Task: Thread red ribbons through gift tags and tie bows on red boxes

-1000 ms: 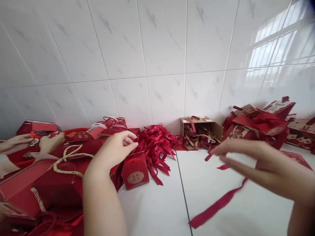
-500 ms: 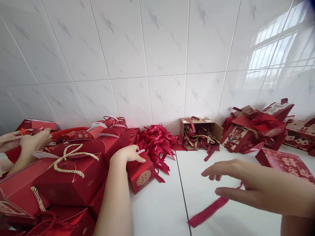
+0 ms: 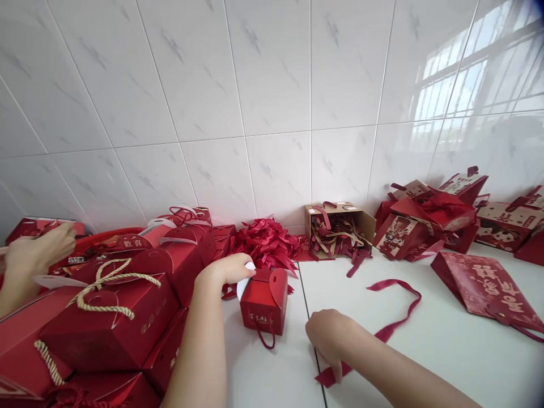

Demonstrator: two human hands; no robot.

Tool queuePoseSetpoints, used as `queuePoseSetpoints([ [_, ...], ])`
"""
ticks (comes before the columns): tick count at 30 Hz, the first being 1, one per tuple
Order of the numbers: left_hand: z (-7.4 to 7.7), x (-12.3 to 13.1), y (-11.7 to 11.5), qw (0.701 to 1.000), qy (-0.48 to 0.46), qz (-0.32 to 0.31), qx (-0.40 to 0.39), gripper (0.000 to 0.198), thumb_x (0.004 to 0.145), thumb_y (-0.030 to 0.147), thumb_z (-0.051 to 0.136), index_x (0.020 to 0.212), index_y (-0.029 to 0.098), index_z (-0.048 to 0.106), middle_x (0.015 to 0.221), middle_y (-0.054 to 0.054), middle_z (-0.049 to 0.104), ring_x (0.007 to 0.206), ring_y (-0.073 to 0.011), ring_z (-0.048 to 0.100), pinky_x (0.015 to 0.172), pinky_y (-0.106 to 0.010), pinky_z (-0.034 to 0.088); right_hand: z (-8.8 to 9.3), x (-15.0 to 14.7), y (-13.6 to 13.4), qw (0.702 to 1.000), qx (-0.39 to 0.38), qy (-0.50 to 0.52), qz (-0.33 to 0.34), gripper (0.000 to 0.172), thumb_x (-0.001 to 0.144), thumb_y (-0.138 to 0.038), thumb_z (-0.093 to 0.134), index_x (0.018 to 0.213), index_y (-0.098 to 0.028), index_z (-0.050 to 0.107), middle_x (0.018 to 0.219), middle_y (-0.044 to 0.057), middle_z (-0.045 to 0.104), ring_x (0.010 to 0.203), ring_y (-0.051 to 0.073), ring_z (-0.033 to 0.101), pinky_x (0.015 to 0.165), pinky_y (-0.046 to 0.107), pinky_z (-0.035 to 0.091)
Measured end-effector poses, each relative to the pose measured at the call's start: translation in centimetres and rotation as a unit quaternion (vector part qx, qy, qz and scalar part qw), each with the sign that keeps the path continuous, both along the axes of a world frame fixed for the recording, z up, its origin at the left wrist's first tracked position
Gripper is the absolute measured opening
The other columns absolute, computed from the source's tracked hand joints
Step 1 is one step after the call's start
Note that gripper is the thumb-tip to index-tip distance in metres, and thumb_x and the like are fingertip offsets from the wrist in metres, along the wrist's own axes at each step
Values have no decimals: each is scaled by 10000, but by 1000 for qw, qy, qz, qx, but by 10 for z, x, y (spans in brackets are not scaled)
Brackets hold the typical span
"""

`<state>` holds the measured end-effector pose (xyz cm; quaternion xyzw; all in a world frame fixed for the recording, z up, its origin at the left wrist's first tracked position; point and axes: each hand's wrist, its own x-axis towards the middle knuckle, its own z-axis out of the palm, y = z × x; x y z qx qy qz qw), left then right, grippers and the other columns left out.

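Note:
My left hand (image 3: pixel 227 271) grips the top flap of a small red gift box (image 3: pixel 262 301) that stands upright on the white tiled floor (image 3: pixel 425 357). A thin red loop hangs from the box's bottom edge. My right hand (image 3: pixel 329 337) is curled low on the floor, its fingers pressed on the near end of a long red ribbon (image 3: pixel 393 306). The ribbon loops away to the right and back towards the wall.
Large red gift boxes with gold rope handles (image 3: pixel 106 306) are stacked at left. A heap of red ribbons (image 3: pixel 267 242) and an open cardboard box (image 3: pixel 338 229) lie by the wall. Flat red bags (image 3: pixel 484 289) lie at right. Another person's hand (image 3: pixel 36 249) works at far left.
My left hand pulled the small red box out from the pile and stood it upright nearer me. My right hand dropped from mid-air onto the ribbon's near end.

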<state>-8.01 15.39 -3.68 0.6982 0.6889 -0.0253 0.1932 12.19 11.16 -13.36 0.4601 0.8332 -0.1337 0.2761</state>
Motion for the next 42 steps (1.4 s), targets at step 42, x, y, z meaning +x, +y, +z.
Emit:
queuePoseSetpoints([
  [42, -5, 46, 4, 987, -99, -119, 43, 445, 915, 241, 350, 1271, 277, 615, 1377, -25, 592, 1242, -239, 547, 1033, -345, 432, 86, 97, 6, 866, 114, 477, -100, 160, 816, -270, 576, 826, -210, 724, 753, 18, 684, 696, 158, 593, 620, 261, 449],
])
